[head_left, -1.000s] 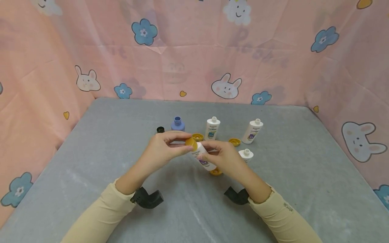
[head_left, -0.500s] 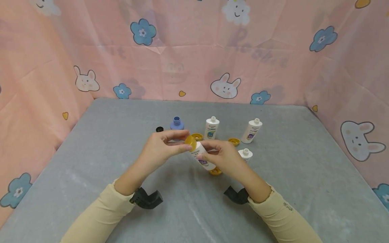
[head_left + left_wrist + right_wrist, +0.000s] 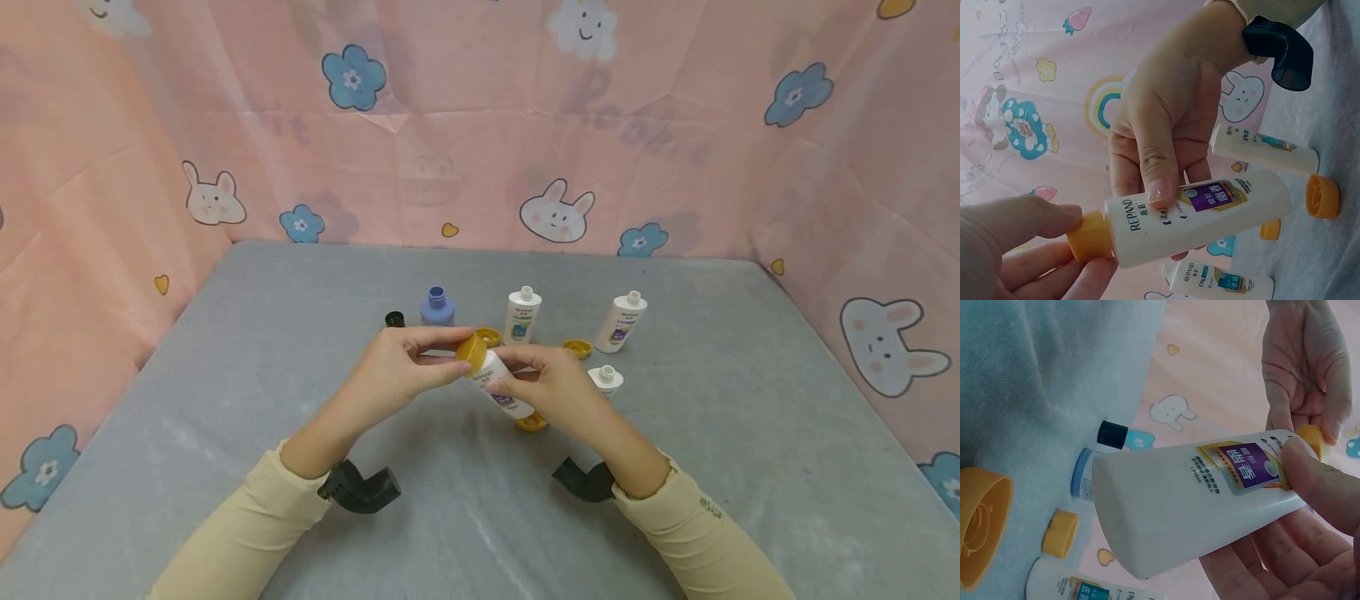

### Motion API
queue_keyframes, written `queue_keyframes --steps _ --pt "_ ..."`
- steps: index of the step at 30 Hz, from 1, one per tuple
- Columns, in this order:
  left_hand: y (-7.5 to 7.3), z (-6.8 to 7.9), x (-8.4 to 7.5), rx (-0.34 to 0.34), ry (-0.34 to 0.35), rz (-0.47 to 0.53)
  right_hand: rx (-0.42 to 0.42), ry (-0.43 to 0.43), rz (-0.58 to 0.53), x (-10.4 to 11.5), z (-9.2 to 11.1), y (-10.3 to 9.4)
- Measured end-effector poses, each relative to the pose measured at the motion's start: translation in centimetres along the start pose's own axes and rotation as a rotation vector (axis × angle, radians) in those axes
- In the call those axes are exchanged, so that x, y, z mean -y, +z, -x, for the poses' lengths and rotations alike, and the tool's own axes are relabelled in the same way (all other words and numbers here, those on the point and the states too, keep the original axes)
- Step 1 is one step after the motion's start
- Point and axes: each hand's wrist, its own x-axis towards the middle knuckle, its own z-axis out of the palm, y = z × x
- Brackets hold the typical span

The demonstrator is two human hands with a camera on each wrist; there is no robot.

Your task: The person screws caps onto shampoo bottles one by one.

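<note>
Pinching the yellow cap (image 3: 471,353) with my left hand (image 3: 386,367), thumb and fingers closed on it, while my right hand (image 3: 551,387) is wrapped round the tilted white bottle (image 3: 1204,215) it sits on, just above the table (image 3: 450,533). Going clockwise from that bottle, there's an uncapped blue bottle (image 3: 437,310) at 11 o'clock, then capless white ones (image 3: 521,317) at 1, 2 and 3.

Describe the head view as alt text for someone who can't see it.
A person's left hand grips the yellow cap of a tilted white bottle while the right hand holds its body. Nearby on a gray table are three uncapped white bottles, an open blue bottle and loose yellow caps.
</note>
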Motion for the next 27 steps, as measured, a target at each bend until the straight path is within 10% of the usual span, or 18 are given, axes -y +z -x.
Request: queue_keyframes --steps 27 --pt "-0.19 -0.22 0.2 0.019 0.028 0.049 0.025 0.031 0.008 0.16 0.16 -0.27"
